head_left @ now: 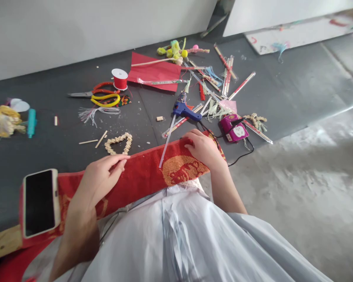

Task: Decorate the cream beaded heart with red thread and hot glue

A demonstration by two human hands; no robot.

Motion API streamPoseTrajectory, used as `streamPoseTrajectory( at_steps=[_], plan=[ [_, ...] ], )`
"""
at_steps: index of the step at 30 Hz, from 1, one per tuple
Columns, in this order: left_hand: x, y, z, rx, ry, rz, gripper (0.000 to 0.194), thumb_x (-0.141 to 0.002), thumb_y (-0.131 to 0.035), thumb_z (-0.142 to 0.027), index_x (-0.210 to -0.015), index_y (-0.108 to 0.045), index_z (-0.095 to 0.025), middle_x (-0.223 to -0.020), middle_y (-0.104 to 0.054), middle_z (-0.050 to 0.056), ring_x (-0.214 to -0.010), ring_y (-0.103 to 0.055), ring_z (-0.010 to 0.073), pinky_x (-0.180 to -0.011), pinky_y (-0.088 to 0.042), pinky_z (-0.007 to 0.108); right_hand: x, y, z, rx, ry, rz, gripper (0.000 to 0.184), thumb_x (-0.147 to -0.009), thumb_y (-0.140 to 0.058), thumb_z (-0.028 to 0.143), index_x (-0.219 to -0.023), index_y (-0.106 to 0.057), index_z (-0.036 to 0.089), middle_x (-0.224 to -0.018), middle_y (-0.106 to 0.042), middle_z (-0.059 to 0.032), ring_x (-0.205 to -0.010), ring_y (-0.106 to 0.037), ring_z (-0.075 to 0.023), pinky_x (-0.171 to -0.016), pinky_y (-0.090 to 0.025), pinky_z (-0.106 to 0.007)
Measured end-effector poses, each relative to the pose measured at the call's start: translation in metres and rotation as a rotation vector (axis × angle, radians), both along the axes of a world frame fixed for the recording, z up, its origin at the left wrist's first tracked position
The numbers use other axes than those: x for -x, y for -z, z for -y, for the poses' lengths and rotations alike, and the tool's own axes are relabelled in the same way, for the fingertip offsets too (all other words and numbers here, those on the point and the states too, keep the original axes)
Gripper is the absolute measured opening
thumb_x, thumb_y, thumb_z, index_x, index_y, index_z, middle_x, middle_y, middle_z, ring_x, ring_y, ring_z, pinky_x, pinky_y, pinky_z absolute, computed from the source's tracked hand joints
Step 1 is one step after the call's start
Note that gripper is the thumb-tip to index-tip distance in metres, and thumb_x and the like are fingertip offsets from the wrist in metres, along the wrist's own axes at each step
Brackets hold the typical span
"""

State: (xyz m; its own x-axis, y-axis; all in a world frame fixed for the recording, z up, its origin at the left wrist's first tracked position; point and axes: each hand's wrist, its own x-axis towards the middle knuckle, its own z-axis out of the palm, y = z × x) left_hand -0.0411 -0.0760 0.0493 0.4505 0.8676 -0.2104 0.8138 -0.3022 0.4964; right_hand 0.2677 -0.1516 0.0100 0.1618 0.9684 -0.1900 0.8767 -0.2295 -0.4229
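Note:
My left hand (101,178) rests on a red patterned towel (141,168), fingers stretched out and thumb slightly apart, with nothing visible in it. Just beyond its fingertips lies a heart-shaped ring of small pale wooden pieces (128,141). At the towel's right part, my right hand (202,147) lies loosely bent with the thumb apart; no object shows in it. A blue hot glue gun (184,109) sits beyond that hand, and its long clear glue stick (168,141) reaches down over the towel between my hands.
Scissors (85,94), a red thread spool (120,80) and red paper (159,72) lie farther back. Packaged sticks (229,74) and tassels are scattered on the right around a purple power adapter (233,127) with a black cord. A phone (40,203) rests at left. White panels (100,31) stand behind.

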Motion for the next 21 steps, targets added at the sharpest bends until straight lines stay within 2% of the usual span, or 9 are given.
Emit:
streamPoseTrajectory(
  at_steps=[3, 6, 9, 13, 17, 21],
  plan=[
    [0.006, 0.009, 0.003, -0.041, -0.022, -0.086, 0.04, -0.092, -0.045, -0.039, -0.109, -0.078, -0.022, -0.108, -0.082, 0.007, -0.099, -0.076, 0.0235, -0.088, -0.055, 0.03, 0.002, 0.004, -0.001, 0.0, 0.014, 0.029, 0.033, -0.091, -0.055, 0.015, -0.119, -0.072, 0.02, -0.129, -0.069, -0.0095, -0.105, -0.07, -0.027, -0.082, -0.051, -0.036],
    [0.018, 0.018, 0.007, -0.03, -0.066, -0.228, 0.036, -0.094, -0.047, -0.037, -0.108, -0.078, -0.023, -0.101, -0.082, 0.007, -0.095, -0.076, 0.0247, -0.08, -0.053, 0.03, 0.002, 0.007, -0.001, -0.007, 0.043, 0.074, 0.03, -0.092, -0.056, 0.02, -0.116, -0.074, 0.02, -0.123, -0.068, -0.012, -0.099, -0.07, -0.0274, -0.079, -0.05, -0.037],
    [0.034, 0.022, 0.01, -0.016, -0.171, -0.37, 0.034, -0.095, -0.048, -0.034, -0.106, -0.077, -0.022, -0.094, -0.081, 0.007, -0.09, -0.075, 0.0259, -0.073, -0.05, 0.031, 0.003, 0.01, 0.0, -0.009, 0.082, 0.105, 0.029, -0.092, -0.058, 0.024, -0.115, -0.075, 0.02, -0.114, -0.069, -0.012, -0.094, -0.069, -0.0277, -0.075, -0.048, -0.036],
    [0.05, 0.023, 0.01, -0.017, -0.308, -0.439, 0.038, -0.096, -0.049, -0.032, -0.125, -0.072, -0.021, -0.1, -0.08, 0.009, -0.091, -0.075, 0.0267, -0.071, -0.048, 0.032, 0.002, 0.016, 0.0, -0.014, 0.124, 0.113, 0.024, -0.089, -0.06, 0.026, -0.107, -0.075, 0.02, -0.099, -0.07, -0.0098, -0.086, -0.066, -0.0263, -0.07, -0.044, -0.035],
    [0.056, 0.028, 0.01, 0.011, -0.318, -0.425, 0.034, -0.099, -0.048, -0.036, -0.116, -0.074, -0.023, -0.102, -0.08, 0.008, -0.096, -0.074, 0.0267, -0.072, -0.046, 0.032, 0.002, 0.023, 0.0, -0.064, 0.147, 0.102, 0.015, -0.087, -0.06, 0.026, -0.093, -0.073, 0.021, -0.088, -0.069, -0.0079, -0.081, -0.062, -0.0248, -0.067, -0.039, -0.033],
    [0.06, 0.037, 0.011, -0.024, -0.275, -0.405, 0.027, -0.1, -0.048, -0.033, -0.108, -0.072, -0.023, -0.098, -0.08, 0.006, -0.093, -0.073, 0.024, -0.07, -0.042, 0.03, 0.003, 0.028, 0.0, -0.092, 0.162, 0.114, 0.013, -0.087, -0.058, 0.027, -0.089, -0.07, 0.022, -0.083, -0.068, -0.0076, -0.079, -0.06, -0.0247, -0.067, -0.037, -0.033]
  ],
)
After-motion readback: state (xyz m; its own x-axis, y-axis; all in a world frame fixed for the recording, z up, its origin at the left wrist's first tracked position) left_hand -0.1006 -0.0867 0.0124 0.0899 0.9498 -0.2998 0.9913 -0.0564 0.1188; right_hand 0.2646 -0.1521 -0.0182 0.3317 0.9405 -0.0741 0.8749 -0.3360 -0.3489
